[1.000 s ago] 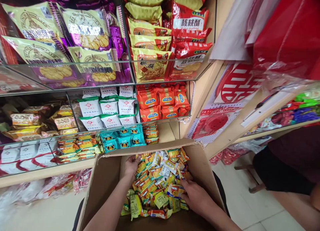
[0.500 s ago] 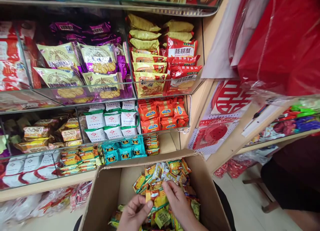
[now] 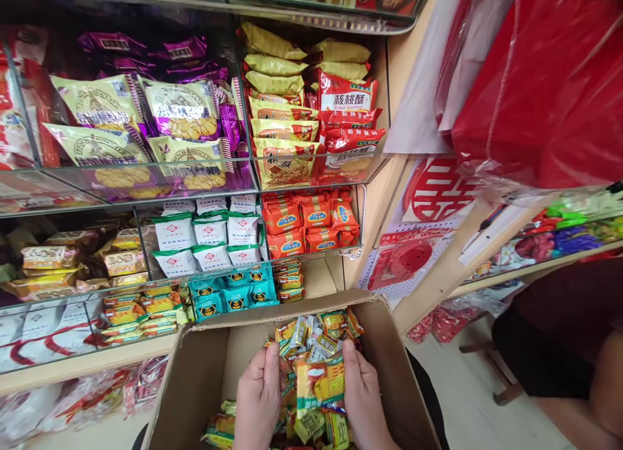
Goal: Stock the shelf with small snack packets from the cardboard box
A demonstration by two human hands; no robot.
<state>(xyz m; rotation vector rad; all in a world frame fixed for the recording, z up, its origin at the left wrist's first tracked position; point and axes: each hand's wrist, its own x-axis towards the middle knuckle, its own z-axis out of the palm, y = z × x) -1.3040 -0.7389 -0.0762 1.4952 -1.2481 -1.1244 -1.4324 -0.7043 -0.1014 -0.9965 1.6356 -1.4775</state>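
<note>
Over an open cardboard box (image 3: 202, 372), my right hand (image 3: 364, 398) is closed at the right edge of a yellow, orange and green snack packet (image 3: 320, 386). That packet has its printed front turned up to me. To its left, my left hand (image 3: 259, 395) is closed, thumb pressed to the fingers, with a gap between it and the packet. Whatever the left fingers may hold is hidden. Beneath both hands lies a loose heap of small wrapped snacks (image 3: 311, 427) inside the box, and silver-and-yellow packets (image 3: 318, 346) lie farther back.
Glass-fronted shelves hold red packets (image 3: 309, 223), white packets (image 3: 211, 239) and teal packets (image 3: 236, 297) behind the box. Red bagged goods (image 3: 535, 93) hang at the upper right. A seated person (image 3: 559, 333) is partly visible on the right, beside a wooden stool leg (image 3: 506, 391).
My left hand has come off the packet's left side and moved up, its fingers now closed. The packet has shifted slightly right with my right hand. The view has turned a little.
</note>
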